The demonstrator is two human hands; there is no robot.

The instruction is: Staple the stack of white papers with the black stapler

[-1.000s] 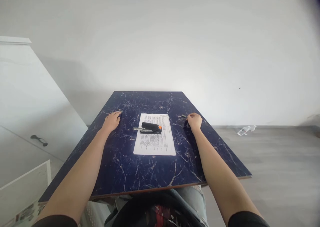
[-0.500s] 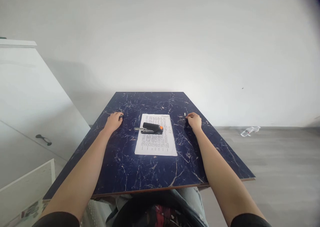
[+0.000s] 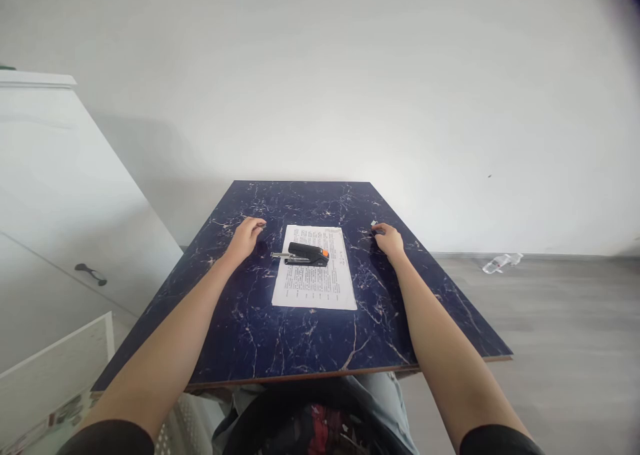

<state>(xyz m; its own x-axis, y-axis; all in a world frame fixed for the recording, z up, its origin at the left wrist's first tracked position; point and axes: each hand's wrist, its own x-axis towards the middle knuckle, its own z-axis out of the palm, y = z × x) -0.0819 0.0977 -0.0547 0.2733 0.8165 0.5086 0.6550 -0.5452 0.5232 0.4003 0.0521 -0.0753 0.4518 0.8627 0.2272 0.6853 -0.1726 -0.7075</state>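
Observation:
A black stapler [image 3: 306, 255] with an orange patch lies on the printed papers [image 3: 315, 293], its metal staple tray sticking out to the left. Left of the papers, my left hand [image 3: 245, 238] is raised slightly over the tabletop, fingers pinched on a small dark piece [image 3: 262, 225] whose kind I cannot make out. On the other side, my right hand [image 3: 390, 240] pinches a small silvery block [image 3: 374, 223] that looks like a strip of staples. The fingers partly hide both small pieces.
Both hands are over a dark blue marble-patterned table [image 3: 310, 348] set against the wall. A white cabinet [image 3: 45, 161] with a dark handle [image 3: 91, 273] stands on the left. Crumpled clear plastic [image 3: 501, 263] lies on the grey floor at the right.
My left hand has moved right toward the papers and lifted off the table with the dark piece. My right fingers have closed on the silvery block, which lay at their tips.

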